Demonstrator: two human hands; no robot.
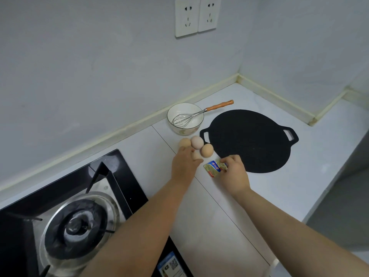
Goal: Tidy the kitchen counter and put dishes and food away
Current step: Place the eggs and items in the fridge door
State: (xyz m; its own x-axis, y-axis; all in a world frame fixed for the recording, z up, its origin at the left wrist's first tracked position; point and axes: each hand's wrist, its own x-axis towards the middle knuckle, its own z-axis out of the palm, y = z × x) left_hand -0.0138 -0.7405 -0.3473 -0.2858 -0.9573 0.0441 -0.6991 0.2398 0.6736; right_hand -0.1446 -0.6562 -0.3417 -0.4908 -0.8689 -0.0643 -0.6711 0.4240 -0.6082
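Note:
Several eggs lie together on the white counter, just in front of a white bowl with a wire whisk leaning in it. My left hand reaches over the nearest egg, which shows between its fingers; whether it grips the egg I cannot tell. A small foil butter packet lies to the right of the eggs. My right hand pinches the packet's right end. A flat black griddle pan rests right of the bowl.
A gas hob with a steel burner fills the lower left. Walls close the counter at the back and right corner, with two sockets above. The counter's edge drops off at the right.

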